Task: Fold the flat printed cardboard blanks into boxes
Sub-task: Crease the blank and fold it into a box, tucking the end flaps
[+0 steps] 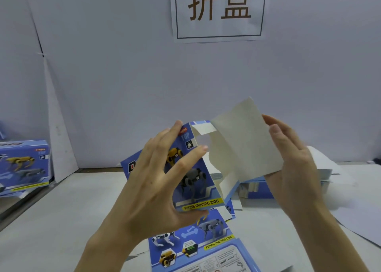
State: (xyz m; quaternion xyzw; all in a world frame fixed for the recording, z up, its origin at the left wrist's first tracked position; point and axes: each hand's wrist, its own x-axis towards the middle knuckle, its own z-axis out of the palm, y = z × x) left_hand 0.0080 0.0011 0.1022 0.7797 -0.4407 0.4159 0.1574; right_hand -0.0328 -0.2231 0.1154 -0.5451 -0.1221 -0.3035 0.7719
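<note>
**Box folding, mid-step.** At the near edge of the table [82, 210] a printed sheet [195, 249] lies flat, face up; whether it joins the piece above cannot be told. Above it, over the table's middle, the half-folded blank [193, 168] is held between both hands. The left hand [160, 185] spreads its fingers across the printed dog panel with the thumb hooked under the yellow-strip edge, apparently to steady that wall; the right hand [294, 164] pinches the unprinted panel, thumb on its inner face and fingers behind, apparently to swing it round its crease. The blank's long axis runs from the yellow strip, low and near, to the "TOP" mark, high and far; its open side faces right. Toward the far right corner lies a stack of flat blanks [257, 186]; at the far left edge stands a finished box [24, 164]; a sign [219, 10] hangs on the wall beyond.
</note>
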